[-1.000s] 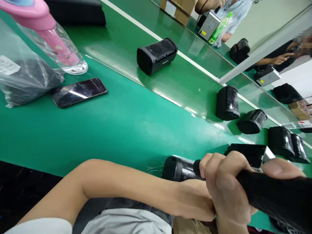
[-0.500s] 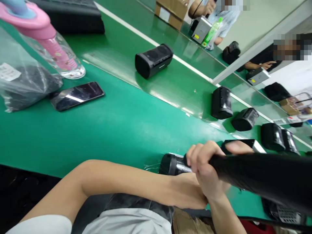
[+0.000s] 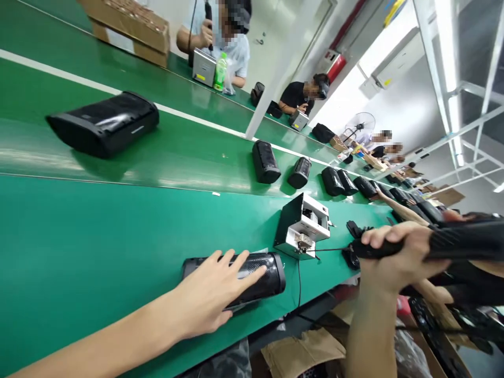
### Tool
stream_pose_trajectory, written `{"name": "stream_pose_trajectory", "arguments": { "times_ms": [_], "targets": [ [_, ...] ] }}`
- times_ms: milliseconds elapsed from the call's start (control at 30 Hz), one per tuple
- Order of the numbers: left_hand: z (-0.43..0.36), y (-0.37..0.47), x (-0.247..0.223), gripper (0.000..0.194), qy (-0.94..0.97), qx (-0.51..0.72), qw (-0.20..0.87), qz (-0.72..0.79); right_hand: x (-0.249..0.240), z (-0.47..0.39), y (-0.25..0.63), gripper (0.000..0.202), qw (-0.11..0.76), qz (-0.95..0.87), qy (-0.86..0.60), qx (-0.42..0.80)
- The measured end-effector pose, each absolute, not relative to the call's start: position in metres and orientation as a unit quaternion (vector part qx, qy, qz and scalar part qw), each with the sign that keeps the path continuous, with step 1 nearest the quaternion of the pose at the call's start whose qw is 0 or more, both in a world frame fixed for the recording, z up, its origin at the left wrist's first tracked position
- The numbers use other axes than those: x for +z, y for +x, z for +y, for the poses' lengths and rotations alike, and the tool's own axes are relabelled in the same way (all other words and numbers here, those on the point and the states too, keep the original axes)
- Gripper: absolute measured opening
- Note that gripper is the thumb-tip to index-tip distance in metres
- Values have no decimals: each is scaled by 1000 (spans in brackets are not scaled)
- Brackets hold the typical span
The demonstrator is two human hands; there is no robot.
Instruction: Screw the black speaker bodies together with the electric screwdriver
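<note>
My left hand [image 3: 212, 291] lies flat with spread fingers on a black cylindrical speaker [image 3: 252, 275] that rests on its side near the front edge of the green bench [image 3: 98, 252]. My right hand [image 3: 394, 257] is raised at the right and closed around a black handheld power tool [image 3: 452, 242] held level above the bench edge. A small black-and-white box device [image 3: 302, 227] stands on the bench between the two hands, with a thin cable running from it toward the tool.
A conveyor belt [image 3: 189, 152] behind the bench carries a black speaker [image 3: 104, 123] at left and several more speakers [image 3: 265, 161] to the right. Other people sit across the line with a grey box [image 3: 203, 67] and a green bottle [image 3: 219, 72]. Cardboard boxes [image 3: 129, 29] stand far left.
The view has swung right, away from the phone, bottle and bag. My left hand has come out from under my right and now lies flat on the speaker. The tool has moved right.
</note>
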State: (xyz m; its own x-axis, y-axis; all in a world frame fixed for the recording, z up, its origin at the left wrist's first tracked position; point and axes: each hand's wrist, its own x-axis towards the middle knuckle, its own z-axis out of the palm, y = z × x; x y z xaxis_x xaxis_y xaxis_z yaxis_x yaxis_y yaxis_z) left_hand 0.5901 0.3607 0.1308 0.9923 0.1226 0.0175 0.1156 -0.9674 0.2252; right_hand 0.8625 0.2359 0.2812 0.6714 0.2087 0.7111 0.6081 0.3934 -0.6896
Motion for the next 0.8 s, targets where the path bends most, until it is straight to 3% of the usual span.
{"name": "stream_pose_trajectory", "arguments": {
  "times_ms": [233,500,633,733,800],
  "targets": [
    [372,591,105,111,987,63,75,129,232,267,894,38,742,-364,-545,-141],
    [368,594,104,102,987,44,100,119,224,250,874,46,728,-356,-585,-29],
    [368,596,114,95,989,10,102,111,247,222,838,23,741,-359,-568,-4],
    [368,596,118,95,989,-1,103,108,264,209,812,56,740,-405,-537,8],
    [368,596,118,95,988,-6,107,111,268,207,800,49,738,-437,-513,22]
  ]
}}
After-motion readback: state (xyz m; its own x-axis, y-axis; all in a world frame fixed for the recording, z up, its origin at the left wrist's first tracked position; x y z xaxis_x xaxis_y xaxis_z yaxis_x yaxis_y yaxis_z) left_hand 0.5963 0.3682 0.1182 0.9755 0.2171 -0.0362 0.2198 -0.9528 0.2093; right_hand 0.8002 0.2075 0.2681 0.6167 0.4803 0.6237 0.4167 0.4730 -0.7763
